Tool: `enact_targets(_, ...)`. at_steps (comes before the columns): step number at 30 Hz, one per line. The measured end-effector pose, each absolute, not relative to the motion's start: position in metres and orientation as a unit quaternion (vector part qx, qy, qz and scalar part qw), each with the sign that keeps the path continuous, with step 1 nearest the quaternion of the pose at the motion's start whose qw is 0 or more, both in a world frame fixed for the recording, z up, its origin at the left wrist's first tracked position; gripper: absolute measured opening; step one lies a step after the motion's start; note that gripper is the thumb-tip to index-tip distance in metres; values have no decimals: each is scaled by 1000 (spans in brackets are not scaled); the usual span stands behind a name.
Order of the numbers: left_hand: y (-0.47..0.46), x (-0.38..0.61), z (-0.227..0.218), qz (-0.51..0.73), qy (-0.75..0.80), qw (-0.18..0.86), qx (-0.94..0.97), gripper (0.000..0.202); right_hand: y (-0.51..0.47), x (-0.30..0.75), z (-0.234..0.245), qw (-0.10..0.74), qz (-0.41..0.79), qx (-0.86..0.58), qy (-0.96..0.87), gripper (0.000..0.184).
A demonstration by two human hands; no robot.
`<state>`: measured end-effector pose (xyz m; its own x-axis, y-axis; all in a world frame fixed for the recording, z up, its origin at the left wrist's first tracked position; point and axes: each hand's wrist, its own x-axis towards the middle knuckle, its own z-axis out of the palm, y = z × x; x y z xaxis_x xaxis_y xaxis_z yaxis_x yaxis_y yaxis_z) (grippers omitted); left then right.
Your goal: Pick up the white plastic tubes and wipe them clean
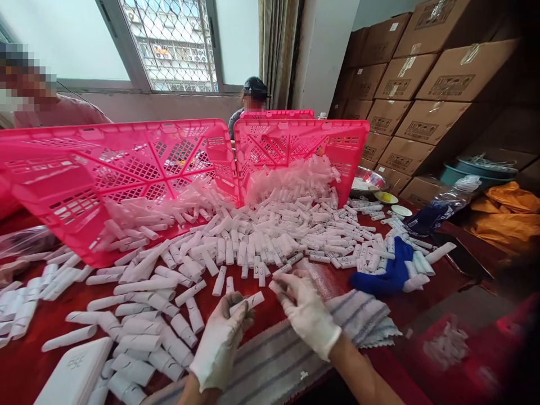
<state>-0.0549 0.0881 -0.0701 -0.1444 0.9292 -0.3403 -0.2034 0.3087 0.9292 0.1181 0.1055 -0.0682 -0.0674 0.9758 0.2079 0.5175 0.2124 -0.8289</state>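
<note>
My left hand (pixel 220 342), in a white glove with bare fingertips, pinches a small white tube (pixel 253 300) with a dark mark on it. To its right, my gloved right hand (pixel 310 316) has thumb and fingers drawn together near the front of the pile; what lies between them is too unclear to name. Both hands are above a striped towel (pixel 270 368) at the table's near side. Ahead of them spreads a large heap of similar white tubes (pixel 270 236). Another group of tubes (pixel 147 343) lies to the left of my left hand.
Two pink plastic baskets (pixel 164 132) (pixel 301 128) stand tipped, spilling tubes. At right are a blue cloth (pixel 394 269), a bottle (pixel 442 207) and a metal bowl (pixel 368 180). A white device (pixel 71 374) sits front left. Two people (pixel 63 112) (pixel 254 93) are beyond; cartons (pixel 405 118) are stacked right.
</note>
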Motion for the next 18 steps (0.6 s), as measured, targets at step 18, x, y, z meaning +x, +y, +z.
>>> enact_targets(18, 50, -24, -70, 331, 543, 546, 545, 37, 92, 140, -16, 333, 465, -448, -687, 22)
